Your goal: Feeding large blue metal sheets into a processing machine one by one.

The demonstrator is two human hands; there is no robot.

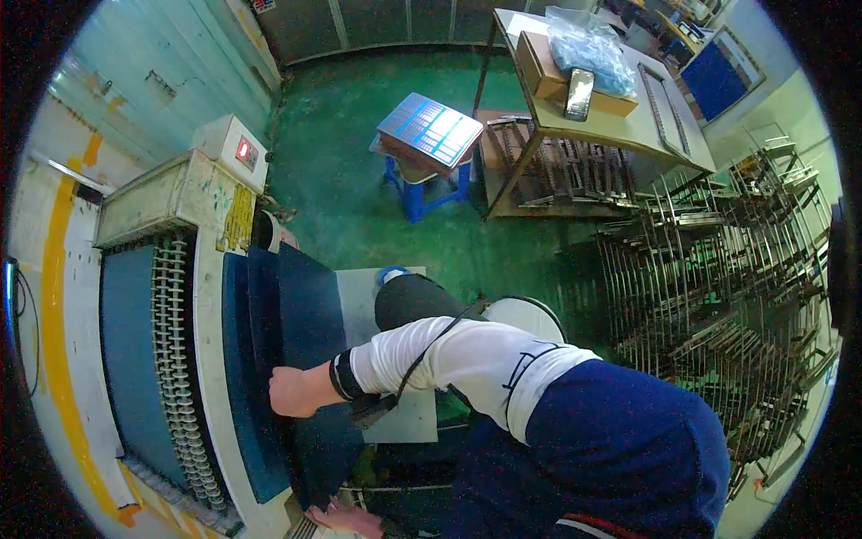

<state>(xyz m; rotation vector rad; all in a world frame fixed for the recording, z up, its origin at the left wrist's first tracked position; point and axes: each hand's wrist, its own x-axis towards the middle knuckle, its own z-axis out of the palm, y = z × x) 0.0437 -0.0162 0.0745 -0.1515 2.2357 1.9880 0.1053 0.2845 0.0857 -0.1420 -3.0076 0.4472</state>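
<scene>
The left hand (289,392) clamps its fingers on the edge of dark blue flat panels (296,359) stacked upright beside the conveyor machine (171,359), while the right hand (346,518), fingers spread, steadies below; a slipping grip could topple them.

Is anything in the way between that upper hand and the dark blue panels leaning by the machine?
Nothing visible. The right hand already rests on the edge of the dark blue panels leaning against the conveyor machine. The left hand is lower, near the panels' bottom.
</scene>
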